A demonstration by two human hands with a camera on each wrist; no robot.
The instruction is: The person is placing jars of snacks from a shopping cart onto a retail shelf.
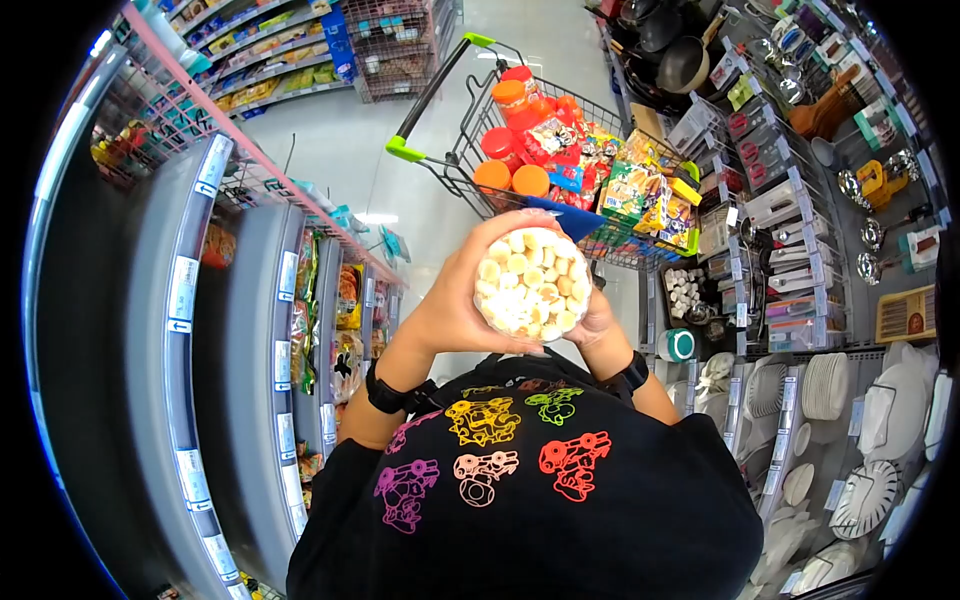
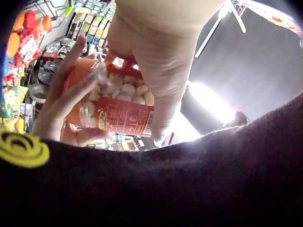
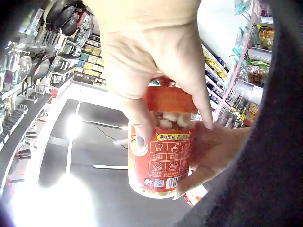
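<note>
Both hands hold a clear plastic jar (image 3: 163, 156) with an orange lid (image 3: 170, 99) and a red printed label. Small round cream-coloured biscuits (image 1: 535, 285) show through its base, which faces up toward the head camera. My left hand (image 1: 458, 295) wraps the jar's body; in the left wrist view its thumb and fingers (image 2: 163, 109) straddle the label near the base. From the other side, my right hand (image 1: 597, 322) grips the lid end, its fingers (image 3: 139, 120) reaching down over the lid onto the label.
A shopping cart (image 1: 460, 165) full of orange-lidded jars (image 1: 530, 181) and snack packets (image 1: 600, 160) stands just beyond the hands. Grey shelves (image 1: 205, 350) line the left side. Racks of kitchen tools (image 1: 790, 235) and white plates (image 1: 825, 385) line the right.
</note>
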